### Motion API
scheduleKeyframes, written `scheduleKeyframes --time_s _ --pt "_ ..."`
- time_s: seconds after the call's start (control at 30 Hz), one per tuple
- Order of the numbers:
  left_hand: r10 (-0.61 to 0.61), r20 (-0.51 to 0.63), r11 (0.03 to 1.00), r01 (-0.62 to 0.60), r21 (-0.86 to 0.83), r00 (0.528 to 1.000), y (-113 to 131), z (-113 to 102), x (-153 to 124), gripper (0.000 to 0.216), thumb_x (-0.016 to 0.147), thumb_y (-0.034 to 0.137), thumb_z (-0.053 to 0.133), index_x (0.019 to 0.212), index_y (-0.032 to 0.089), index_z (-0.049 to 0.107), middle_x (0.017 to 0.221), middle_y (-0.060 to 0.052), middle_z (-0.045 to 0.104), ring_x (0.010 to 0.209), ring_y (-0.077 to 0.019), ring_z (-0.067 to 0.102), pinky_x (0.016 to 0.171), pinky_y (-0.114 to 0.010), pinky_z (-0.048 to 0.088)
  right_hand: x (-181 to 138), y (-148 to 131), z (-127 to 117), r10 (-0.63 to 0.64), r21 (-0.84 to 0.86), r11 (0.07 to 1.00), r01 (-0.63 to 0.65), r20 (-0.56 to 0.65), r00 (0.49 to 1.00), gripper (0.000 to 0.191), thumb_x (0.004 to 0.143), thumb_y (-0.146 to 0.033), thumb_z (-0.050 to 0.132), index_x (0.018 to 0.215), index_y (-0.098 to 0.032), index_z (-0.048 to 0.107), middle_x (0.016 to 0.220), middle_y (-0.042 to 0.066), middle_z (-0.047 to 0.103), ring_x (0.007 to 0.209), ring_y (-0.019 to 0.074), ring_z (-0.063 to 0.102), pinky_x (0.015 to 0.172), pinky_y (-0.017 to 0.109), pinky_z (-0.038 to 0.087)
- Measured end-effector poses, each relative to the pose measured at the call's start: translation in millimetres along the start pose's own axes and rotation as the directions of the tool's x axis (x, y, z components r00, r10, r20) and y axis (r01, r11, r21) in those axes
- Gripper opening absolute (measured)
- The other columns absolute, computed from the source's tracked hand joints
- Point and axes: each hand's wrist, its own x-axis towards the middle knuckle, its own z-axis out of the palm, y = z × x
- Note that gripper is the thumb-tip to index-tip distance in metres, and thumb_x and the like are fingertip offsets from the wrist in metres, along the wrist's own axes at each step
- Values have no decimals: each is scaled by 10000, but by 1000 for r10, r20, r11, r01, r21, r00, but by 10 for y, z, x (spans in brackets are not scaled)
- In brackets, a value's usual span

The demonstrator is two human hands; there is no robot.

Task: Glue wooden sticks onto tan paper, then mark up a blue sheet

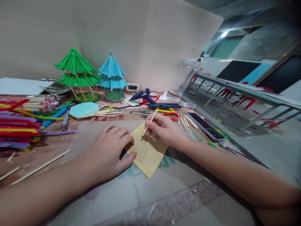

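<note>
A tan square of card [147, 150] lies on the table in front of me, turned like a diamond. My left hand [108, 149] rests flat on its left corner, fingers stretched out and pressing it down. My right hand [162, 128] is closed in a pinch round a short wooden stick [150, 121], whose lower tip touches the upper part of the card. More short sticks [185, 121] lie just right of that hand.
Green pagoda model [77, 73] and blue pagoda model [112, 75] stand at the back. A blue glue gun [143, 95], red scissors [172, 116], a phone [205, 126], a turquoise octagon [84, 109], coloured pipe cleaners [16, 125] and long skewers [39, 167] surround the work spot.
</note>
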Motion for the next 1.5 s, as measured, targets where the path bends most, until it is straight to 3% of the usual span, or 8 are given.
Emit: scheduleKeyframes --time_s 0.03,0.1,0.2,0.33,0.6,1.07,1.27,1.5 --pt "1 -16 1000 -1 -13 1000 -13 5 -1 205 909 405 615 940 204 628 956 -48 626 971 -279 572 961 -503 389 -7 -21 12 60 228 972 -61 14 998 197 929 -361 628 855 -208 529 660 -23 625 600 129 568 632 260 456" --pt "8 -71 998 -12 -55 997 -40 9 1 215 933 415 608 963 204 633 996 -56 633 999 -281 567 938 -473 402 -37 -67 47 132 549 820 -160 91 987 271 871 -408 726 877 -204 548 659 -34 654 572 102 571 627 237 489" --pt "29 -223 989 -61 -137 974 -63 -9 8 168 1003 337 538 1005 212 649 1064 -54 639 1030 -250 567 911 -413 411 -92 -117 108 168 697 667 -264 205 964 310 816 -381 812 858 -196 566 664 -24 699 542 83 573 610 221 527" --pt "62 -379 973 -141 -184 923 -42 -51 2 136 1022 240 529 1005 218 662 1012 -29 634 976 -200 568 874 -348 415 -127 -138 170 165 727 617 -302 256 952 276 825 -331 820 854 -190 584 701 4 744 544 81 603 598 210 551" --pt "80 -467 959 -196 -205 881 27 -102 -12 78 989 181 593 982 218 662 967 2 632 940 -170 579 858 -312 421 -120 -97 234 131 743 590 -316 298 946 249 851 -363 799 832 -177 634 719 8 757 530 83 625 583 211 575" --pt "90 -427 947 -210 -244 900 3 -88 -17 73 998 213 599 964 223 663 948 13 620 924 -156 554 849 -300 395 -155 -115 267 75 738 634 -230 237 969 278 862 -344 800 854 -189 569 679 -10 753 515 73 631 592 191 574" --pt "124 -427 945 -238 -225 896 1 -97 -10 92 997 183 592 965 219 670 936 7 629 914 -161 553 847 -305 394 -175 -121 240 49 736 633 -239 269 962 252 876 -354 778 915 -183 597 725 5 766 575 88 673 620 199 569" --pt "120 -424 953 -224 -204 897 3 -102 -5 104 985 156 591 990 224 670 951 -1 650 917 -167 580 841 -310 420 -195 -206 204 25 679 717 -160 204 979 214 877 -342 770 900 -181 631 743 10 748 633 94 665 621 195 528"
